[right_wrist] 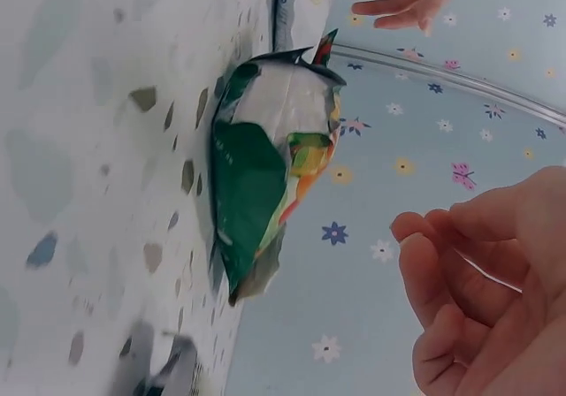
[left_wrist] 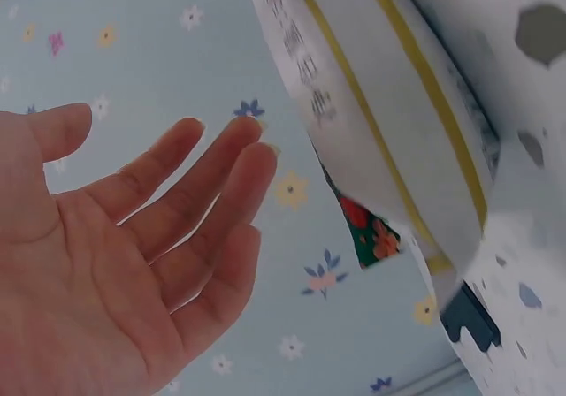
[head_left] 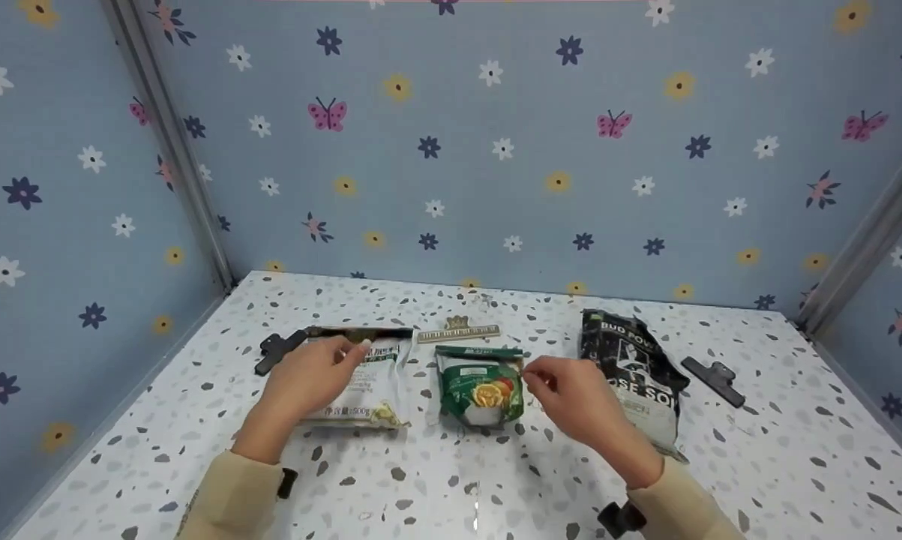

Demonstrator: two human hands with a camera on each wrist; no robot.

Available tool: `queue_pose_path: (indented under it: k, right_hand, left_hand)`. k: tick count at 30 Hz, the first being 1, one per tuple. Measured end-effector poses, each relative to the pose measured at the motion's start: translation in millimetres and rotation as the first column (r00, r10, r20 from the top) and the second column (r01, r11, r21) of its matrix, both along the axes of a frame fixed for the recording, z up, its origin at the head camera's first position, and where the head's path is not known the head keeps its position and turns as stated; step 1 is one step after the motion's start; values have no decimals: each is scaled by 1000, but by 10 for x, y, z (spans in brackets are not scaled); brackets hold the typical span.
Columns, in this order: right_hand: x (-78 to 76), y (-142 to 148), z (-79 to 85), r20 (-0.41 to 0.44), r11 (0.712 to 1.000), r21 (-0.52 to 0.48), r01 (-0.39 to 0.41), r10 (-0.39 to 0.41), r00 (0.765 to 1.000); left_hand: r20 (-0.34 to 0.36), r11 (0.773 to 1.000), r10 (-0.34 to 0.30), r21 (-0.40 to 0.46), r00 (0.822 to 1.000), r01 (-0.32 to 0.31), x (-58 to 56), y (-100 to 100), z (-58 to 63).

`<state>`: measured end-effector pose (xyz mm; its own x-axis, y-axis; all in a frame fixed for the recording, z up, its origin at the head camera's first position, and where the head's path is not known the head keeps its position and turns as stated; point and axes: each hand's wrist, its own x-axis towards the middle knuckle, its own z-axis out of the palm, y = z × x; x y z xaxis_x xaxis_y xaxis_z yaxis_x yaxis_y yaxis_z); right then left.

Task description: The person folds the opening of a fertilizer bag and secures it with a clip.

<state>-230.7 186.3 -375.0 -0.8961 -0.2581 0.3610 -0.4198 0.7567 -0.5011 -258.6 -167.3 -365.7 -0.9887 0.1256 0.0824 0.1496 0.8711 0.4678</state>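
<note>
My left hand (head_left: 308, 379) hovers over a white printed bag (head_left: 357, 390), on the left of the tabletop. In the left wrist view its fingers (left_wrist: 203, 179) are spread and relaxed, apart from the bag, with nothing in them. A small green pouch with fruit pictures (head_left: 488, 390) lies in the middle, its dark green top edge folded over. Just right of the pouch is my right hand (head_left: 582, 394). The right wrist view shows its fingers (right_wrist: 424, 277) loosely curled towards the thumb, holding nothing, with a gap between them and the pouch.
Behind the pouch lies a gold clip (head_left: 458, 334). A black clip (head_left: 278, 351) sits at the white bag's upper left corner. To the right are a black and white bag (head_left: 634, 360) and another black clip (head_left: 714, 381). Flower-patterned walls (head_left: 465, 210) enclose the speckled table (head_left: 421, 487).
</note>
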Motion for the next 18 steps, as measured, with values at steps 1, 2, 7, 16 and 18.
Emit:
queue_pose_path:
  k: [1, 2, 7, 16, 18]
  right_hand:
    - [-18, -37, 0, 3, 1000, -6, -4, 4, 1000]
    - [-38, -77, -1, 6, 1000, -18, -10, 10, 1000]
    - [-117, -279, -1, 78, 994, -99, -54, 62, 995]
    - [-199, -636, -82, 200, 970, -230, -78, 125, 972]
    - [-207, -723, -100, 229, 964, -257, -72, 133, 964]
  left_hand:
    - [13, 1000, 5, 3, 1000, -5, -11, -48, 2]
    - [25, 1000, 9, 5, 1000, -9, -23, -95, 8]
    - [99, 999, 38, 32, 994, -42, -55, -309, 19]
    - [170, 992, 73, 88, 983, -89, -118, -556, -69]
    - [184, 991, 74, 100, 980, -94, -140, -585, -97]
